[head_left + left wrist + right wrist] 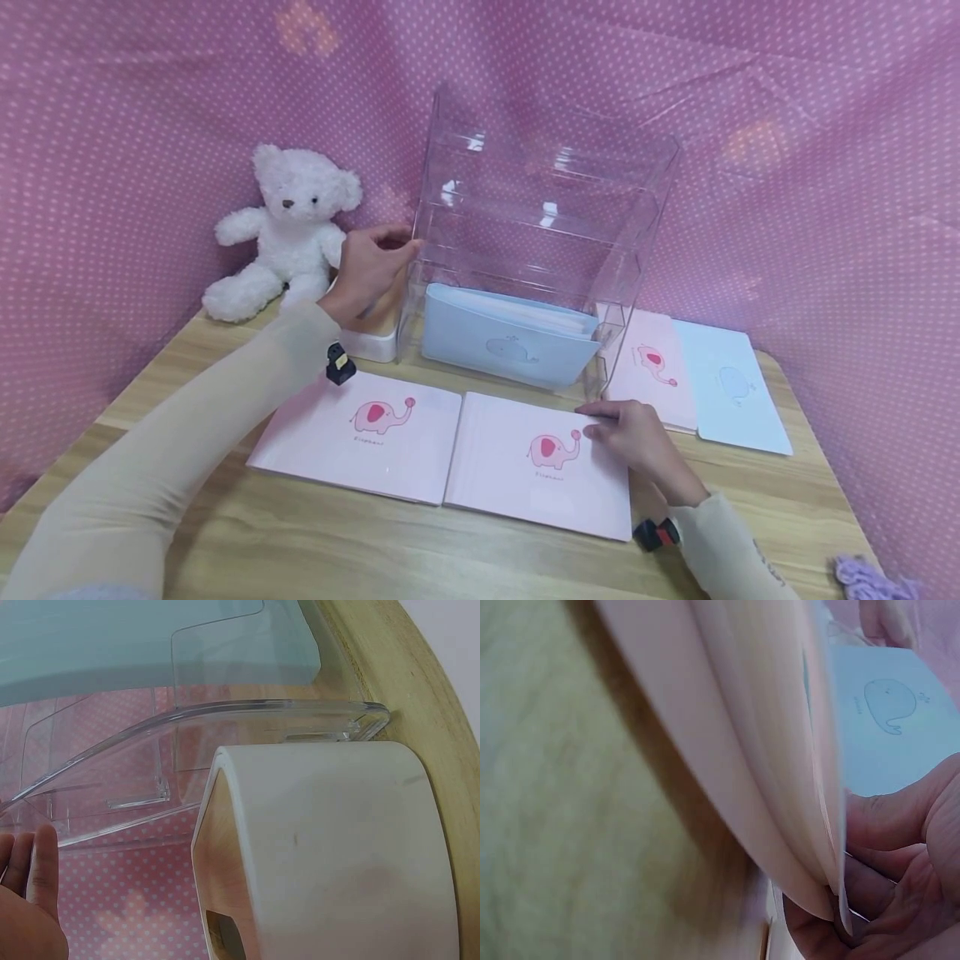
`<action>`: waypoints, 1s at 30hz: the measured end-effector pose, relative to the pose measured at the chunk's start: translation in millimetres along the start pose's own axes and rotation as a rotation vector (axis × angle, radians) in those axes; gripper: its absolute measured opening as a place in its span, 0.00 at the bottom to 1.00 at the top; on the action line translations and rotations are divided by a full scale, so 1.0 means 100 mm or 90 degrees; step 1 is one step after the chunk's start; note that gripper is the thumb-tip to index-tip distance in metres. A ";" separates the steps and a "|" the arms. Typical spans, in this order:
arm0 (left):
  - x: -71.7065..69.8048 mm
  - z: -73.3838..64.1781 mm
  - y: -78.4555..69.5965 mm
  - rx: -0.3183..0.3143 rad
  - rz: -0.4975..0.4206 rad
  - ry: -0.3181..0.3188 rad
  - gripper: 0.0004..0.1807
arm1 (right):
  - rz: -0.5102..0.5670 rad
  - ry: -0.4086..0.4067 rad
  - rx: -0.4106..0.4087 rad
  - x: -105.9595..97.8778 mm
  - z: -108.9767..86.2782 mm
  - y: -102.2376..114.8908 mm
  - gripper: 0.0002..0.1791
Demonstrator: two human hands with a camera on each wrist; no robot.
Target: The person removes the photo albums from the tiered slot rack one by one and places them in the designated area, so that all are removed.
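A clear acrylic tiered rack stands at the back of the wooden table. My left hand grips its left side edge, and in the left wrist view the fingers meet that edge. A light blue whale-print booklet sits upright in the rack's lowest tier. Two pink elephant-print booklets lie flat side by side in front, one on the left and one on the right. My right hand pinches the right booklet's upper right corner; in the right wrist view its page edges fan slightly apart.
Right of the rack lie another pink booklet and a flat blue one. Left of it, close by, stands a white box with a wooden top. A white teddy bear sits behind. Purple yarn lies front right.
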State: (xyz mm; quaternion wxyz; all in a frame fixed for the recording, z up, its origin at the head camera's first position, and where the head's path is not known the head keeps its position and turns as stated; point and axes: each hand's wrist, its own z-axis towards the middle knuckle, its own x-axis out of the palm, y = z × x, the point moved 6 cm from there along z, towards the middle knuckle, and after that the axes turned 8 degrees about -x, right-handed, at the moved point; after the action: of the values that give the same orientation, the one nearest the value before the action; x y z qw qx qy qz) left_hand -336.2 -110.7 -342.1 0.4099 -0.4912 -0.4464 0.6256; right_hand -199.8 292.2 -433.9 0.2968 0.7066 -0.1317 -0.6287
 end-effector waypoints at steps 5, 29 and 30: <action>0.00 0.00 0.00 0.012 0.009 -0.003 0.21 | -0.020 -0.004 -0.025 -0.01 -0.03 0.04 0.14; -0.01 0.00 -0.03 0.036 0.010 -0.011 0.20 | 0.004 -0.005 -0.039 -0.02 -0.01 0.08 0.16; -0.01 -0.01 -0.03 0.033 0.012 -0.011 0.20 | 0.004 -0.005 -0.039 -0.02 -0.01 0.08 0.16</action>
State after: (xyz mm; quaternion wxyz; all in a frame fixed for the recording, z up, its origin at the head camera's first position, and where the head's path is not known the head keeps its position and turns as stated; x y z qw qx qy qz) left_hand -335.2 -111.0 -339.4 0.4130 -0.4790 -0.4290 0.6450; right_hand -197.8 286.9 -427.7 0.3198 0.6943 -0.1158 -0.6342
